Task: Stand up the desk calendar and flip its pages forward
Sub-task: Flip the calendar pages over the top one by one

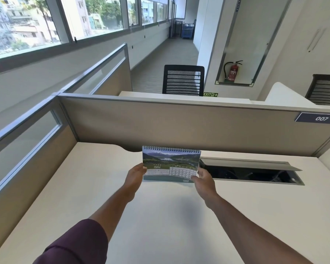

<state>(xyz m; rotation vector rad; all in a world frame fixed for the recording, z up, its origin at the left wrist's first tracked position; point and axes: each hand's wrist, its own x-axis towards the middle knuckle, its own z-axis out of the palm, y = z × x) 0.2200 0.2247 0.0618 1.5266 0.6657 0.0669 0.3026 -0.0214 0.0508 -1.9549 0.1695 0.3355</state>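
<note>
Hands grip the desk calendar (pixel 171 164) upright on the tabletop (pixel 160 216) — left hand (pixel 136 173), right hand (pixel 202 177) pinching its lower corners; released carelessly, it may tip toward the open cable tray (pixel 255 174) just beside it.

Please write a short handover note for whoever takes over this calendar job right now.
Left hand: grips the desk calendar's lower left edge.
Right hand: grips its lower right corner.
Calendar: upright on the white desk, spiral binding on top, MAY page facing you, just left of the open cable tray.
Done: calendar stood up.
Left: flip pages forward; how many were already flipped cannot be told.
</note>
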